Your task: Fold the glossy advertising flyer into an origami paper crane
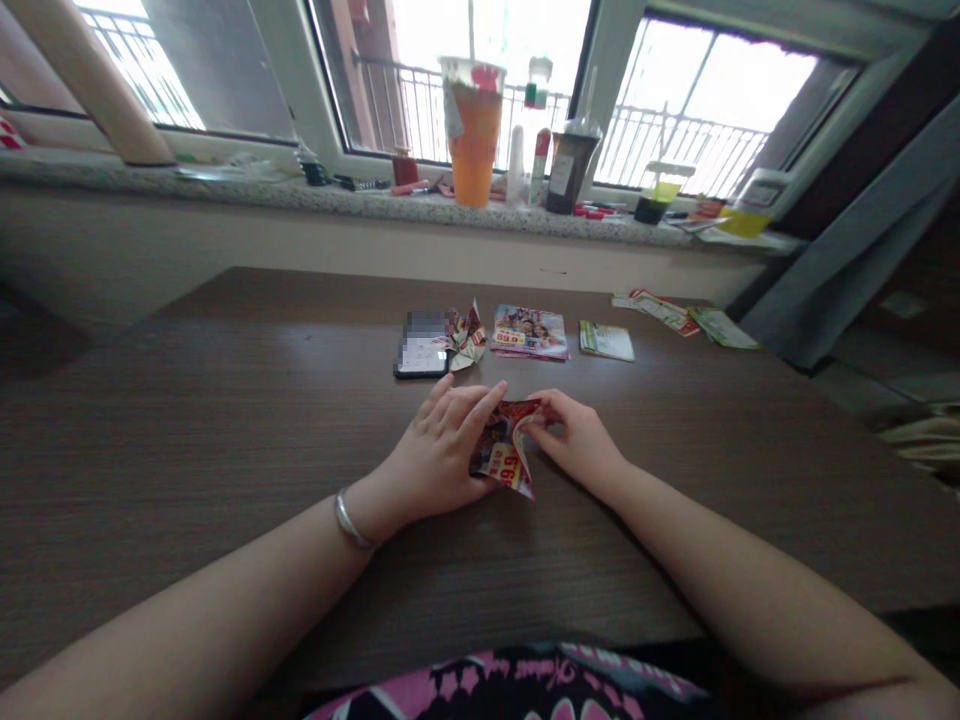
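Observation:
A folded piece of printed red paper [507,452] lies on the brown table [225,420] between my hands. My left hand [442,445], with a silver bangle at the wrist, presses flat on its left side with the fingers stretched over it. At the paper's upper right edge my right hand [574,437] pinches a fold with curled fingers. A finished folded paper figure [466,338] rests farther back beside a phone [422,345].
A stack of printed flyers [529,333], a green card [607,341] and more leaflets [660,309] lie at the table's far side. Drink cups, one a tall orange cup [473,130], and small bottles line the windowsill. A grey curtain [847,260] hangs at right.

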{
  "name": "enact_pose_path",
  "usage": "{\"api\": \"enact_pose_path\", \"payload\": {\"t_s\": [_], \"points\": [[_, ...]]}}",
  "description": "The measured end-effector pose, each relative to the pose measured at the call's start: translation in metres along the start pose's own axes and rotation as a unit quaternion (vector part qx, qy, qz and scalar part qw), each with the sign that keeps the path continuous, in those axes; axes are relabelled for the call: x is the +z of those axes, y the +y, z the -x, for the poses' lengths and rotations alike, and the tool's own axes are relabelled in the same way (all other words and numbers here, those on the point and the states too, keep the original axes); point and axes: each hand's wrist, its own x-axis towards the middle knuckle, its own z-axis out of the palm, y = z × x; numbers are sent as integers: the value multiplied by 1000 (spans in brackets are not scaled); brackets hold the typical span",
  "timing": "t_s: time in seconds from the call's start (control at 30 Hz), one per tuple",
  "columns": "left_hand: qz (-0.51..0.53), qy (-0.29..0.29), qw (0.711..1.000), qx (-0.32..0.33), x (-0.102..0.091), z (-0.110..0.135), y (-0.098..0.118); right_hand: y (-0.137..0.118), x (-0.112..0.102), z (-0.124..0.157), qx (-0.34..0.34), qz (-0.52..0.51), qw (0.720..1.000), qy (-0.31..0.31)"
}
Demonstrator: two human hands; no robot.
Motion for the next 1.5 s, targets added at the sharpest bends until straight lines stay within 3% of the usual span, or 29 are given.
{"api": "enact_pose_path", "payload": {"t_s": [0.1, 0.23, 0.33, 0.43, 0.6, 0.73, 1.07, 1.33, 1.5], "points": [[13, 5, 1000, 6, -2, -1, 1, 1, 3, -1, 25, -72, 997, 22], [27, 32, 999, 5, -4, -2, 1, 0, 11, -5, 81, -210, 972, 73], [22, 46, 999, -16, -6, 0, 0, -8, 16, -10, 136, -261, 954, 53], [19, 44, 998, -38, -8, 2, -1, -20, 16, -15, 184, -227, 956, 12], [28, 32, 997, -59, -13, 4, -1, -33, 7, -26, 187, -80, 978, -55], [35, 24, 997, -62, -14, 5, -2, -33, 6, -29, 159, -11, 986, -46], [41, -35, 999, -10, -10, 7, -8, -13, 15, -13, 142, -18, 989, -45], [-23, -54, 998, 4, -12, 5, -6, 3, 12, -18, 166, -2, 986, -21], [-9, -101, 995, 23, -9, 3, -1, 9, 11, -22, 145, 0, 989, -15]]}}
